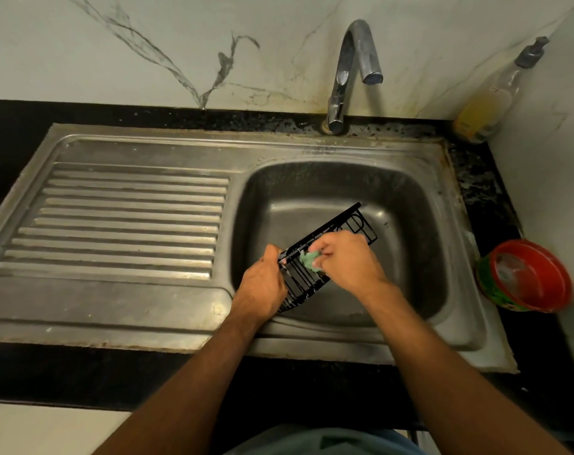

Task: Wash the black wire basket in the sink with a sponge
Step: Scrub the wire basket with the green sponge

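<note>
Head view, item: black wire basket, held tilted over the sink basin at lower centre of the frame; left hand grips its near end, right hand pinches a green sponge against the wires. Handling, judged: light, rigid, open-framed, likely slippery when soapy; best held by the thick rim bar or an end frame, not the thin inner wires.

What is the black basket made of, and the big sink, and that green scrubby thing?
Black wire basket: thin bars, probably metal painted glossy black. Sink: dull grey, faintly reflective, likely stainless steel. Sponge: soft, crumpled pale green, probably foam or scrub fibre; hard to tell.
</note>
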A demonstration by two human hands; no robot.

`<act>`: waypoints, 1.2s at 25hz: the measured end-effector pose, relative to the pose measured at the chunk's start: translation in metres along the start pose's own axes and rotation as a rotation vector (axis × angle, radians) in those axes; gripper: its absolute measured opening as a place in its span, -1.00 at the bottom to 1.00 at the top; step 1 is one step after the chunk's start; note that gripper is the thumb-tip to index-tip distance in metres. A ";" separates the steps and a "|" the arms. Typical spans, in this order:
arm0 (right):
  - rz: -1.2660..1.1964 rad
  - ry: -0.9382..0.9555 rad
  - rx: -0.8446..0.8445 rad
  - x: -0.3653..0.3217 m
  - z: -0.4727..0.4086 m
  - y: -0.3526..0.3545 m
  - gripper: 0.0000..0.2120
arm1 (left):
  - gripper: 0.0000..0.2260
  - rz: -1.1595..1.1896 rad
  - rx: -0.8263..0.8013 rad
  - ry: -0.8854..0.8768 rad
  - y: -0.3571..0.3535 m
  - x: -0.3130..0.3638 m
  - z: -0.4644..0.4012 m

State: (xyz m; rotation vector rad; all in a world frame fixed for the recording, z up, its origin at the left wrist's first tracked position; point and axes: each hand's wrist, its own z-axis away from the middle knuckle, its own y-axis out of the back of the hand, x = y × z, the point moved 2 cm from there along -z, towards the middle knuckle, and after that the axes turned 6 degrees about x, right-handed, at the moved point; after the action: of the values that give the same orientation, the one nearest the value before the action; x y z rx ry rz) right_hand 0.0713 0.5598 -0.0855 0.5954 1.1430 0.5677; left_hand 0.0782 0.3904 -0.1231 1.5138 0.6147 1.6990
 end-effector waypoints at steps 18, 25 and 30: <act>0.119 0.104 0.027 0.011 0.001 0.008 -0.85 | -0.86 0.046 0.036 0.002 0.003 0.000 -0.003; 0.062 0.072 0.137 0.006 -0.003 -0.014 -0.80 | -0.88 0.044 0.033 -0.007 0.001 -0.001 -0.004; 0.178 -0.031 -0.017 0.022 0.008 0.012 -0.84 | -0.91 0.054 0.041 -0.043 0.001 -0.003 -0.003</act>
State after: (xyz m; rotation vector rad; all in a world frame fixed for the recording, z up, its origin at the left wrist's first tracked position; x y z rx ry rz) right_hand 0.0847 0.5818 -0.0892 0.6933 1.0614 0.7182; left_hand 0.0752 0.3878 -0.1252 1.6048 0.5938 1.6985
